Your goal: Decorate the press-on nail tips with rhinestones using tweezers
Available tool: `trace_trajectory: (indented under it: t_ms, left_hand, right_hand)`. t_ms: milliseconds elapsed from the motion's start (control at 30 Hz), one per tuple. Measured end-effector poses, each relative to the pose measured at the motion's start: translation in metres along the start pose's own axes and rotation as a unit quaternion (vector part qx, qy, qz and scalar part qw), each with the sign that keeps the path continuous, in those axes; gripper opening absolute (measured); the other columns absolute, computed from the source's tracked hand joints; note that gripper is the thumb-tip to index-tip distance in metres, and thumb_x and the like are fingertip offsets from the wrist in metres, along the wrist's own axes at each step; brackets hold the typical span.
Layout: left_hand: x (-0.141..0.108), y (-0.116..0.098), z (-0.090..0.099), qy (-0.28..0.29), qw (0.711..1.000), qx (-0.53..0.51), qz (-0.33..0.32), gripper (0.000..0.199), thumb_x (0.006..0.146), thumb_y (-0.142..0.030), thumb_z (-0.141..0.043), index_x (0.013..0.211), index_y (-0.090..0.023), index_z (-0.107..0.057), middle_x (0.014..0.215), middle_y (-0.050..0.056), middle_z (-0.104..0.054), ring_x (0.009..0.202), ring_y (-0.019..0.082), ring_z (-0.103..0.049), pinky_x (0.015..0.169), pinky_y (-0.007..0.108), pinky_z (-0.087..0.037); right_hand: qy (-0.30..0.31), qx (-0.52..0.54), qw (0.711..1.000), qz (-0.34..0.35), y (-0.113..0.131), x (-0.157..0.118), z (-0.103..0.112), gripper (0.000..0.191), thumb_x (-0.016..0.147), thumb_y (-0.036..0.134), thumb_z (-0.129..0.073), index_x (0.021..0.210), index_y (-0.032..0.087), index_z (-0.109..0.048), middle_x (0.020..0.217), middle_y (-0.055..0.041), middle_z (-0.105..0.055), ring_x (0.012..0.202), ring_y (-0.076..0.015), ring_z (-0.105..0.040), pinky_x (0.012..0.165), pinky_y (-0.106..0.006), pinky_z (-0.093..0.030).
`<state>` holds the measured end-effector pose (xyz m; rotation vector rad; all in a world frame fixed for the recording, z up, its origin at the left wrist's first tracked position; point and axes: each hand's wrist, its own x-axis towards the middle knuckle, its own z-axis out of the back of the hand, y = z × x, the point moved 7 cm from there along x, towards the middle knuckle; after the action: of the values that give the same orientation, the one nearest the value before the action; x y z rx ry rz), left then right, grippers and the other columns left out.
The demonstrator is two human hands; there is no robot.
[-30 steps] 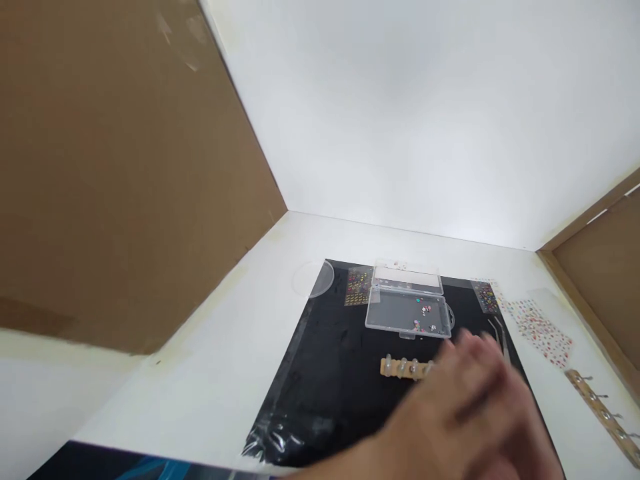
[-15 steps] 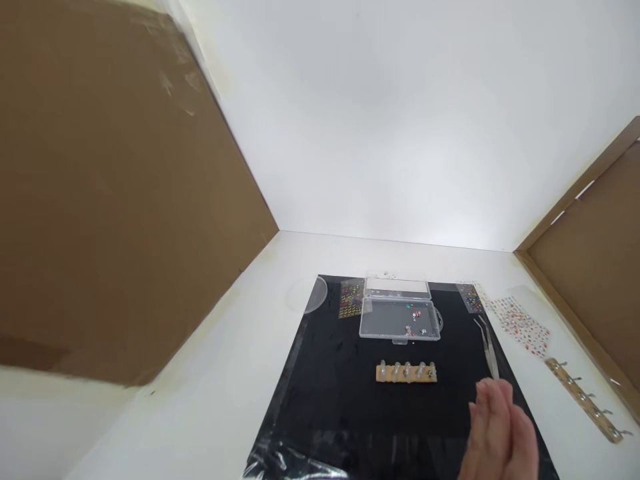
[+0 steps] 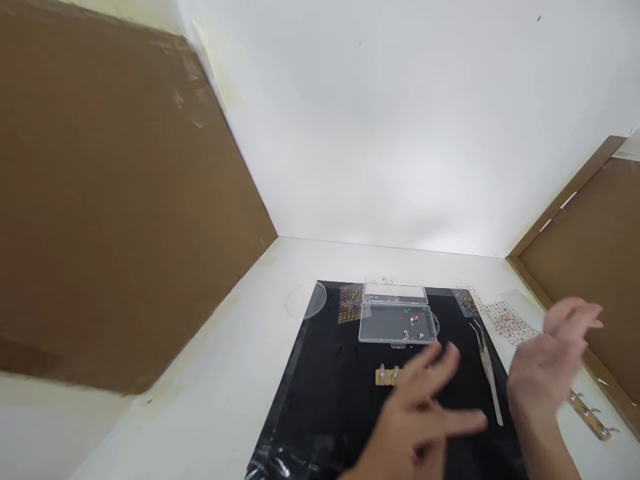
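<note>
My left hand (image 3: pixel 415 417) is over the lower middle of a black mat (image 3: pixel 310 400), fingers spread and nothing in them. It covers the right part of a small wooden strip (image 3: pixel 379 378) with clear nail tips standing on it. Slightly blurred, my right hand (image 3: pixel 547 360) is raised over the mat's right edge, palm turned up and fingers stretched out, with nothing visible in it. Between the hands lies a pair of bent-tip metal tweezers (image 3: pixel 487 367). Behind the strip sits an open clear plastic case (image 3: pixel 380 323) holding several tiny coloured gems.
Sticker sheets lie left of the case (image 3: pixel 351 303), right of it (image 3: pixel 466 303) and on the white table (image 3: pixel 507 322). A clear round disc (image 3: pixel 306 301) overlaps the mat's left edge. Another wooden strip with metal clips (image 3: pixel 590 417) is at right. Brown boards (image 3: pixel 125 200) flank both sides.
My left hand has come into view from below, over the strip. My right hand has risen and moved right, its fingers parting, uncovering the tweezers' lower end.
</note>
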<state>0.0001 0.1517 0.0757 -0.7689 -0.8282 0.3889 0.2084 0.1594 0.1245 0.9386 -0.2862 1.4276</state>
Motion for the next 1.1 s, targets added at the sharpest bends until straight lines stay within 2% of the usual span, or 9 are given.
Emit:
trace_trajectory:
  t_ms: [33,133,267,433,500,600,767,933,1100]
  left_hand:
    - [0.006,0.010,0.030,-0.078,0.996,0.044,0.019,0.053,0.102,-0.009,-0.043,0.128,-0.038,-0.079,0.167,0.004,-0.052,0.163,0.033,-0.037,0.114,0.069,-0.055]
    - [0.030,0.042,0.094,-0.141,0.970,0.191,0.046,0.056,0.100,-0.002,-0.045,0.137,-0.035,-0.073,0.180,0.004,-0.025,0.170,0.039,-0.009,0.113,0.074,-0.052]
    - [0.046,0.094,0.129,-0.081,0.927,0.364,0.044,0.041,0.111,-0.022,-0.048,0.149,-0.024,-0.063,0.164,0.013,-0.056,0.161,0.036,-0.040,0.130,0.078,-0.026]
    - [0.029,0.137,0.129,-0.031,0.880,0.468,0.077,0.037,0.113,-0.036,-0.048,0.137,-0.021,-0.073,0.149,0.013,-0.070,0.151,0.037,-0.055,0.132,0.078,-0.019]
    - [0.023,0.142,0.128,-0.019,0.875,0.476,0.081,0.037,0.113,-0.039,-0.049,0.133,-0.022,-0.076,0.147,0.013,-0.071,0.150,0.039,-0.055,0.132,0.079,-0.018]
    - [0.019,0.147,0.133,-0.020,0.872,0.482,0.082,0.036,0.111,-0.034,-0.050,0.133,-0.022,-0.076,0.148,0.013,-0.070,0.149,0.040,-0.055,0.131,0.080,-0.019]
    - [0.019,0.150,0.143,-0.054,0.867,0.490,0.080,0.043,0.109,-0.016,-0.041,0.138,-0.022,-0.072,0.147,0.015,-0.070,0.145,0.041,-0.060,0.129,0.081,-0.021]
    - [0.021,0.137,0.133,-0.068,0.878,0.470,0.067,0.042,0.113,-0.024,-0.039,0.144,-0.023,-0.067,0.148,0.012,-0.070,0.145,0.038,-0.060,0.130,0.078,-0.023]
    - [0.019,0.141,0.121,-0.040,0.884,0.460,0.072,0.042,0.114,-0.024,-0.038,0.144,-0.022,-0.068,0.144,0.009,-0.074,0.141,0.035,-0.063,0.131,0.073,-0.026]
  right_hand:
    - [-0.018,-0.006,1.000,-0.012,-0.006,0.011,-0.006,0.079,0.109,0.058,-0.022,0.175,0.032,0.013,0.185,-0.0052,-0.004,0.169,-0.0441,0.011,0.123,-0.085,-0.025]
    - [-0.055,-0.018,0.997,-0.052,-0.015,0.039,-0.032,0.074,0.111,0.053,-0.010,0.173,0.027,0.020,0.184,-0.0123,0.002,0.166,-0.0435,0.022,0.122,-0.087,-0.016]
    - [-0.007,-0.049,0.998,-0.046,-0.013,0.050,-0.079,0.078,0.112,0.050,-0.014,0.167,0.020,0.034,0.179,-0.0202,0.027,0.160,-0.0491,0.033,0.118,-0.090,-0.010]
    - [0.031,-0.095,0.995,-0.010,-0.020,0.040,-0.091,0.081,0.112,0.049,-0.028,0.173,0.011,0.010,0.179,-0.0329,0.008,0.164,-0.0558,0.012,0.117,-0.089,-0.017]
    - [0.046,-0.117,0.992,0.007,-0.024,0.032,-0.074,0.076,0.110,0.051,-0.038,0.171,0.009,-0.022,0.172,-0.0361,-0.023,0.163,-0.0547,-0.021,0.118,-0.082,-0.031]
    - [0.063,-0.138,0.988,0.025,-0.030,0.004,-0.033,0.054,0.106,0.048,-0.049,0.149,0.016,-0.058,0.129,-0.0251,-0.068,0.118,-0.0393,-0.071,0.092,-0.057,-0.061]
    - [0.122,-0.208,0.969,0.047,-0.035,-0.070,-0.005,0.028,0.100,0.050,-0.059,0.101,0.025,-0.071,0.080,-0.0087,-0.069,0.060,-0.0240,-0.067,0.044,-0.031,-0.043]
    - [0.130,-0.201,0.966,-0.094,-0.059,-0.101,-0.002,0.033,0.107,0.051,-0.045,0.087,0.028,-0.059,0.072,-0.0029,-0.069,0.055,-0.0246,-0.069,0.046,-0.035,-0.049]
    - [0.069,-0.141,0.978,-0.141,-0.078,-0.075,0.014,0.031,0.102,0.058,-0.050,0.100,0.029,-0.061,0.085,-0.0083,-0.078,0.071,-0.0319,-0.078,0.059,-0.042,-0.058]
